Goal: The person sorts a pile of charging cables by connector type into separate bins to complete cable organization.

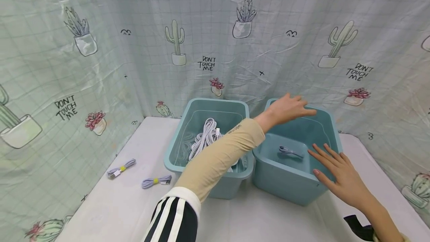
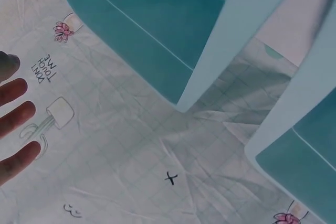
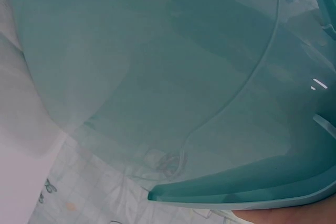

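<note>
My left hand (image 1: 287,109) is above the back of the right-hand teal bin (image 1: 273,165), its arm stretched across the left-hand bin. In the left wrist view its fingers (image 2: 18,116) are spread with nothing between them. Over the front right rim of the right-hand bin lies my right hand (image 1: 344,176), fingers straight and spread. The right wrist view shows only an edge of that hand along the bin's rim (image 3: 247,203). A small bundled cable (image 1: 290,152) lies on the bin's floor, left of the right fingertips.
The left-hand teal bin (image 1: 174,163) holds several white cables (image 1: 205,137), partly hidden by my left sleeve. Two cables tied with yellow bands, one farther left (image 1: 121,168) and one nearer (image 1: 156,181), lie on the white table (image 1: 111,208). A cactus-print curtain (image 1: 201,40) hangs behind.
</note>
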`<action>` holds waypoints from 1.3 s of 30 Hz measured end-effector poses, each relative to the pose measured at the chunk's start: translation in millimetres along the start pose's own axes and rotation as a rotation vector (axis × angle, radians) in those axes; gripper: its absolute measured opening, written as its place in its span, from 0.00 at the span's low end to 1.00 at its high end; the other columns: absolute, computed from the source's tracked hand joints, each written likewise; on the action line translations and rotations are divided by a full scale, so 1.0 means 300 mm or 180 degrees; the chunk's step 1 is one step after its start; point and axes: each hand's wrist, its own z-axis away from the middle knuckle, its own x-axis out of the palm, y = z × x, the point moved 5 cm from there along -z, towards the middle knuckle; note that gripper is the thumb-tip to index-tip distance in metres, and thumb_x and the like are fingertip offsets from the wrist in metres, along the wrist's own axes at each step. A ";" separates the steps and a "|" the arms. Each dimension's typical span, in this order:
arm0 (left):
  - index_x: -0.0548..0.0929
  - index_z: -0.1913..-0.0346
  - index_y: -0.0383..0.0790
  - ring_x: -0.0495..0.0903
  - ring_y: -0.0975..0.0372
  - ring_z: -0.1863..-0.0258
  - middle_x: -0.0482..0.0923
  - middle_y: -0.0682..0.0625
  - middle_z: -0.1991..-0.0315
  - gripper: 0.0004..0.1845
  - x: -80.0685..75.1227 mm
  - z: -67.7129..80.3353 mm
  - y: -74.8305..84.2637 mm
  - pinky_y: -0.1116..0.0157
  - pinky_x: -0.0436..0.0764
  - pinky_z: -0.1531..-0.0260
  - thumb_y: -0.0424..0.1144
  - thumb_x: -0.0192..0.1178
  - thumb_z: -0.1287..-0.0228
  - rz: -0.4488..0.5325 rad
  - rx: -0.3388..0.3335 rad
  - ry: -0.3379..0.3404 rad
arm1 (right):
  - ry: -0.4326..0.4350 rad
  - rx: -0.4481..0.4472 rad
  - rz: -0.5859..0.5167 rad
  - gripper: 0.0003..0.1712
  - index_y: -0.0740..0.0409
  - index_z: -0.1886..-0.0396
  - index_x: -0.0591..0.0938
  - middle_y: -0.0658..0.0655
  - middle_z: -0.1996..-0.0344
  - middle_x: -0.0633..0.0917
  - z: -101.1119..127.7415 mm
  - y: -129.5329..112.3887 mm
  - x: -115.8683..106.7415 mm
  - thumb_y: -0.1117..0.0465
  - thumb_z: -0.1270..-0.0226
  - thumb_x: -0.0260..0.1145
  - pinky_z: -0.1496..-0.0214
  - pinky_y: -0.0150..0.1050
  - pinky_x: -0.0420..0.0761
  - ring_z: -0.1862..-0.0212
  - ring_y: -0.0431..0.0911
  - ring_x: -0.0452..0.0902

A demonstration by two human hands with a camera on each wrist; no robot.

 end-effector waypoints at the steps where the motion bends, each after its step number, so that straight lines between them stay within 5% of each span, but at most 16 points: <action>1: 0.53 0.35 0.63 0.60 0.60 0.35 0.59 0.55 0.35 0.25 0.000 0.002 -0.003 0.60 0.64 0.39 0.42 0.43 0.32 0.0015 -0.0001 0.0008 | -0.0001 -0.0002 0.0001 0.33 0.42 0.34 0.60 0.39 0.32 0.52 0.000 0.000 0.000 0.56 0.39 0.58 0.38 0.67 0.35 0.28 0.40 0.35; 11: 0.58 0.36 0.60 0.64 0.61 0.38 0.65 0.55 0.38 0.24 -0.010 0.066 -0.048 0.61 0.67 0.43 0.43 0.47 0.34 0.0112 0.0036 0.0111 | 0.0041 -0.0028 0.0030 0.32 0.43 0.35 0.62 0.39 0.32 0.52 0.000 -0.002 0.001 0.56 0.40 0.58 0.37 0.66 0.35 0.29 0.37 0.35; 28: 0.66 0.40 0.57 0.71 0.59 0.50 0.73 0.52 0.48 0.20 0.069 0.283 -0.165 0.60 0.73 0.53 0.39 0.47 0.34 0.0183 0.0009 0.0160 | 0.0052 -0.0059 0.0066 0.33 0.42 0.34 0.61 0.39 0.32 0.52 -0.002 -0.002 0.003 0.56 0.40 0.59 0.36 0.63 0.32 0.29 0.36 0.34; 39: 0.69 0.45 0.55 0.73 0.58 0.54 0.75 0.52 0.54 0.16 0.059 0.402 -0.196 0.62 0.73 0.60 0.39 0.49 0.36 0.0151 -0.0016 0.0329 | 0.0053 -0.0058 0.0047 0.33 0.44 0.34 0.61 0.36 0.32 0.51 -0.002 0.001 0.003 0.56 0.41 0.59 0.35 0.62 0.30 0.29 0.35 0.34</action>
